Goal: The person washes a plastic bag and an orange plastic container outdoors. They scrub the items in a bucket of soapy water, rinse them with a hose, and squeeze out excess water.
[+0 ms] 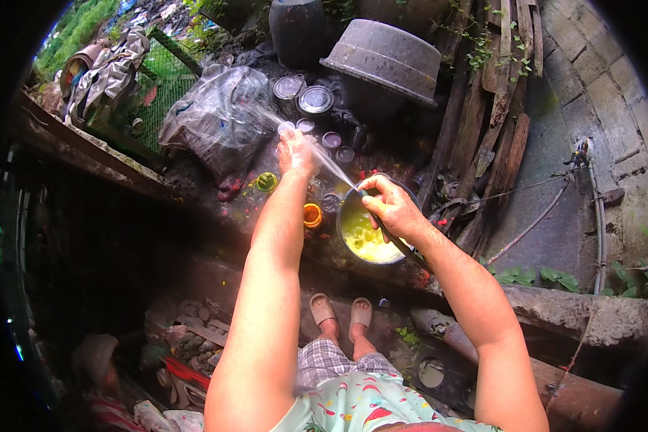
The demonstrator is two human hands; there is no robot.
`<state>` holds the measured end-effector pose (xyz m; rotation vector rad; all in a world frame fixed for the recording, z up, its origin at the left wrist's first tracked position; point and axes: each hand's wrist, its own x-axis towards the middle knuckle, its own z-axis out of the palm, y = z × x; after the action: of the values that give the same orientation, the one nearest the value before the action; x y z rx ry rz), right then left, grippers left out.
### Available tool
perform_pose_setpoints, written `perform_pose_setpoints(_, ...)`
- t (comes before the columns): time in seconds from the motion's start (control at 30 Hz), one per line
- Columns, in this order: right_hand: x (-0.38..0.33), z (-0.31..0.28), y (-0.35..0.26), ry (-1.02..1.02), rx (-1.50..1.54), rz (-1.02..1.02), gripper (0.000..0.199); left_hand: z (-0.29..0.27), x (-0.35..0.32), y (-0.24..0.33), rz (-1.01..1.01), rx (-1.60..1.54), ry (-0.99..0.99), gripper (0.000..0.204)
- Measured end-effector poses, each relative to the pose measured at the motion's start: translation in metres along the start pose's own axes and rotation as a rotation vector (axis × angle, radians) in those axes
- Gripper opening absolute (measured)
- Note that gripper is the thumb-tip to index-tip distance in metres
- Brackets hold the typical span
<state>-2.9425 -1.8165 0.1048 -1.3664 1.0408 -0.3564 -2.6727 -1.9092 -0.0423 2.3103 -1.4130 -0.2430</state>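
My right hand (392,207) grips a dark hose (405,248), with its thumb near the hose's end. A spray of water (329,162) shoots from it toward the far left, across my left hand (295,153). The left fingers are closed on a small whitish round piece (286,128), a lid or cup; which one I cannot tell. Below my right hand stands a bucket (348,243) with yellow, foamy liquid inside. Near it are an orange-rimmed pot (312,215) and a small jar with yellow-green contents (266,181).
Lidded cans (315,100) and small pots stand beyond my left hand, beside a plastic-covered bundle (212,119). An overturned grey tub (384,59) sits at the back. Old planks (498,119) lie to the right, alongside a concrete slope (554,155) with a pipe (598,223).
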Motion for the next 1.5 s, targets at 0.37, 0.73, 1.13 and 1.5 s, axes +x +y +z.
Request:
perform_pose_setpoints(0.37, -0.027, 0.008, -0.023, -0.111, 0.02, 0.044, 0.023, -0.002, 0.02, -0.039, 0.477, 0.614, 0.081, 0.059)
perform_pose_setpoints(0.73, -0.022, -0.017, -0.04, 0.05, -0.03, 0.065, 0.021, -0.086, 0.047, -0.004, -0.026, -0.122, 0.016, 0.028)
perform_pose_setpoints(1.13, -0.034, -0.026, -0.101, -0.013, 0.003, -0.16, 0.023, -0.183, 0.081, 0.048, 0.215, -0.217, -0.067, 0.028)
perform_pose_setpoints(1.5, -0.03, -0.059, -0.207, 0.068, -0.169, -0.355, 0.083, -0.286, 0.075, 0.137, 0.234, -0.95, -0.055, 0.043)
